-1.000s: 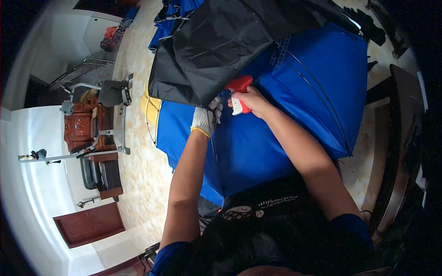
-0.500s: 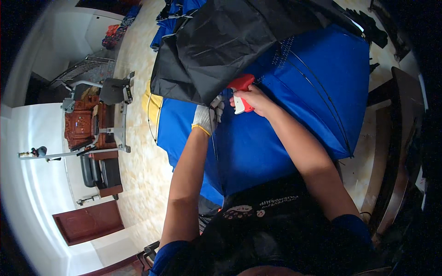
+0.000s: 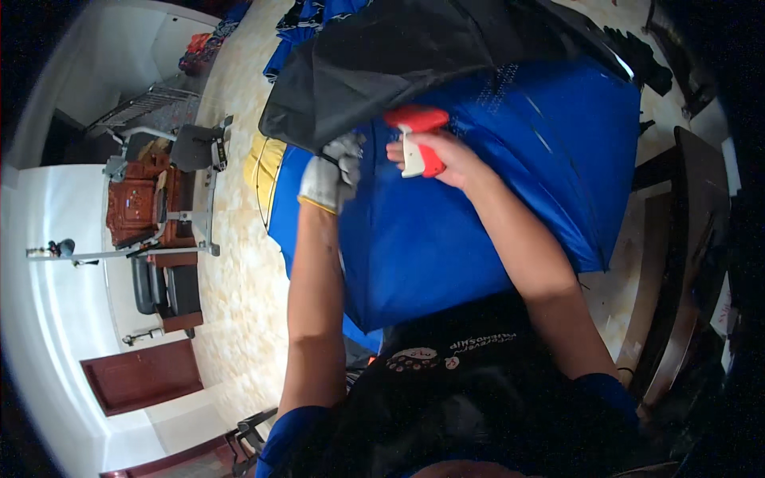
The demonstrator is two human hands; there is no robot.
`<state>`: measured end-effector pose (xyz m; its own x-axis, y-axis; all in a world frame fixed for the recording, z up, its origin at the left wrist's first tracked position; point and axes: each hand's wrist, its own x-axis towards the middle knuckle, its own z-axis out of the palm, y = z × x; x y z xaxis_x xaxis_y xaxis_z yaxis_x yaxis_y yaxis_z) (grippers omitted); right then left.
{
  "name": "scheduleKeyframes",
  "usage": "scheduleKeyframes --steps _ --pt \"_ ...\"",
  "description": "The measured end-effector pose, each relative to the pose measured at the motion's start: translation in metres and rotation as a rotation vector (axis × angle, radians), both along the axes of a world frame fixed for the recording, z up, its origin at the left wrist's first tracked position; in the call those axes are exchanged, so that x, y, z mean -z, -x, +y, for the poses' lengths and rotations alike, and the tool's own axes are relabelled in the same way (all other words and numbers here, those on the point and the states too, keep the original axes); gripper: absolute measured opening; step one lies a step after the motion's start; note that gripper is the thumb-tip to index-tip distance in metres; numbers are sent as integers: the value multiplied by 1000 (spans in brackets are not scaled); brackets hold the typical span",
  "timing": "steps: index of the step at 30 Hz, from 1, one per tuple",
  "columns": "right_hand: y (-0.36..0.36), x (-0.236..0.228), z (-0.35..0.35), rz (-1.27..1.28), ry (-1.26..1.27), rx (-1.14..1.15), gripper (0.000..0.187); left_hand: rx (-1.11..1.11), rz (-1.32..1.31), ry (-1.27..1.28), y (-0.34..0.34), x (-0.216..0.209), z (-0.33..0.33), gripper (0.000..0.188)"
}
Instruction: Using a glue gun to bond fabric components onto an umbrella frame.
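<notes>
In my bare right hand (image 3: 450,159) sits a red-and-white pistol-grip hand tool (image 3: 422,155), its red head pointing away from me over the blue cloth. My left hand (image 3: 327,175) wears a white knit glove with a yellow cuff. Its fingers are curled closed at the lower corner of a black fabric sheet (image 3: 382,64), pinching the edge there. Beneath both hands spreads a large blue fabric canopy (image 3: 446,247) with thin dark ribs, like an umbrella's. The black sheet lies over its far part, and the tool's tip is partly blurred.
Yellow fabric (image 3: 260,171) bunches at the canopy's left edge. More blue folded cloth (image 3: 307,28) lies at the far side on the tiled floor (image 3: 231,303). Dark wooden furniture (image 3: 673,223) stands close on the right. An exercise machine (image 3: 191,207) is off to the left.
My left hand has moved left, drawing the black corner with it. The tool in my right hand has risen slightly and now sits apart from the black fabric.
</notes>
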<state>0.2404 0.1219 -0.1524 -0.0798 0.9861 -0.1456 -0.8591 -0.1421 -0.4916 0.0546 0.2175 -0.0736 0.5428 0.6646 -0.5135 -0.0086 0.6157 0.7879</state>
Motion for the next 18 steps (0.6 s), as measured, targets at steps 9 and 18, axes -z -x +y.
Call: scheduleKeyframes --steps 9,18 --pt "-16 -44 -2 -327 -65 3 36 -24 74 -372 39 -40 -104 20" --pt "14 -51 -49 -583 41 -112 34 -202 492 -450 45 35 -151 14"
